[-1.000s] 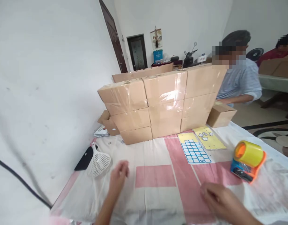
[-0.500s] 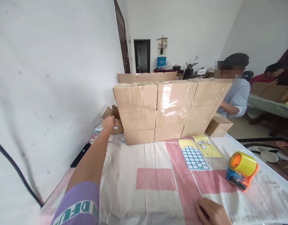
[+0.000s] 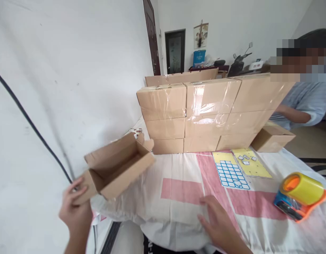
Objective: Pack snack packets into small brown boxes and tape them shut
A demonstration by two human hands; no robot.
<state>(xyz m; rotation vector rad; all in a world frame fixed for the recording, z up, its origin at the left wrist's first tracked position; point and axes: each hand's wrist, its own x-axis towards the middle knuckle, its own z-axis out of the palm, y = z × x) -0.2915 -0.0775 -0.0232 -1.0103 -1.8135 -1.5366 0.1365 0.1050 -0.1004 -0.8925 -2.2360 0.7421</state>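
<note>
My left hand (image 3: pixel 76 204) grips the near end of an open cardboard box (image 3: pixel 125 178), fingers closed over a flap. The box is tilted beside the white wall, its flaps up, and no contents show inside. Over the cloth at the front, my right hand (image 3: pixel 218 222) is slightly blurred, thumb and fingers apart, with nothing in it. To its right stands a tape dispenser (image 3: pixel 302 195) with a wide yellow roll. Beyond lie a sheet of blue-edged stickers (image 3: pixel 231 173) and a yellow sheet (image 3: pixel 251 162) with a few loose stickers on it.
A stack of taped cardboard boxes (image 3: pixel 205 116) stands across the back of the table. Another box (image 3: pixel 272 137) sits at its right end. A person in a light blue shirt (image 3: pixel 308 102) is behind the table at right. A white wall (image 3: pixel 59 88) borders the left.
My left hand has brought the open box from beside the stack toward me. My right hand has moved inward and its fingers have spread. The view has turned left.
</note>
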